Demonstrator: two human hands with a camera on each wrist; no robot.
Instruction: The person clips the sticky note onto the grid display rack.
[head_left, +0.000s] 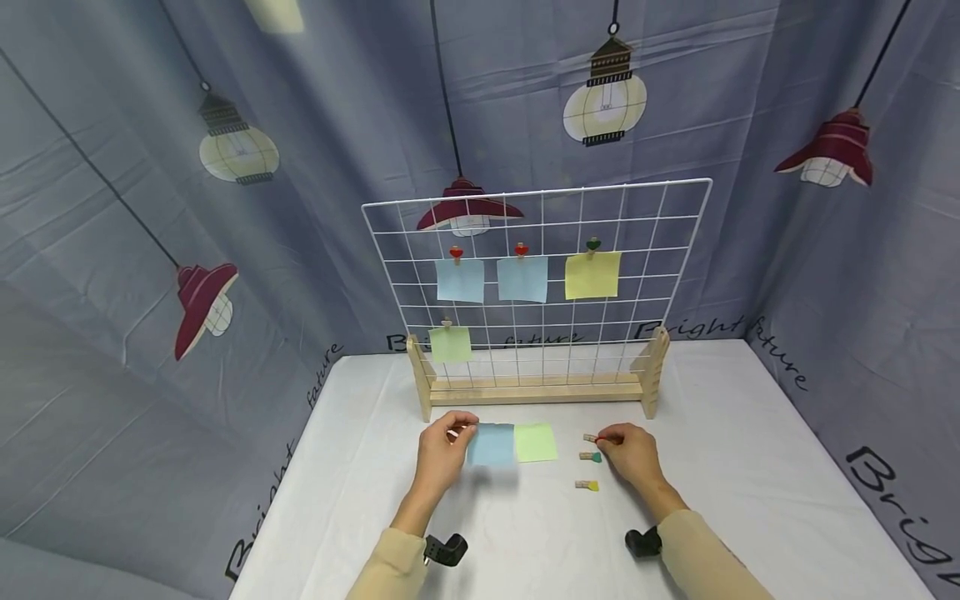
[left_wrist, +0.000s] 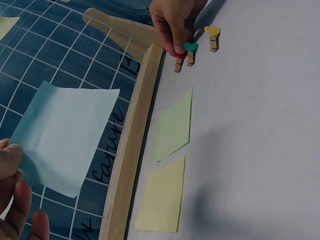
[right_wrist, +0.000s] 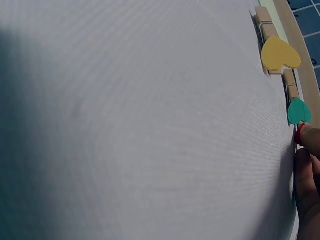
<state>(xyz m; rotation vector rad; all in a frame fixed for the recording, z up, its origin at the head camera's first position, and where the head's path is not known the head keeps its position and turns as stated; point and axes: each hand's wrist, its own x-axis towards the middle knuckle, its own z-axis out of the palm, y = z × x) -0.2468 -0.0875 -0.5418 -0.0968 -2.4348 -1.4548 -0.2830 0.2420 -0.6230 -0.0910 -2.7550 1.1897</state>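
I have the left hand pinching a thin, square blue paper note by one edge; the right hand pinches a small red-hearted wooden clothespin.

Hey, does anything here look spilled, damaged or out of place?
Nothing stands out: four square paper notes hang clipped on the white wire grid, and three heart-topped wooden clips, red, green and yellow, line up on the white table.

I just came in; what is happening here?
A person's left hand holds up a blue sheet while the right hand pinches a red-heart peg. A green-heart peg and a yellow-heart peg lie nearby. A green sheet and a yellow sheet lie on the table. Four notes hang on the wire grid.
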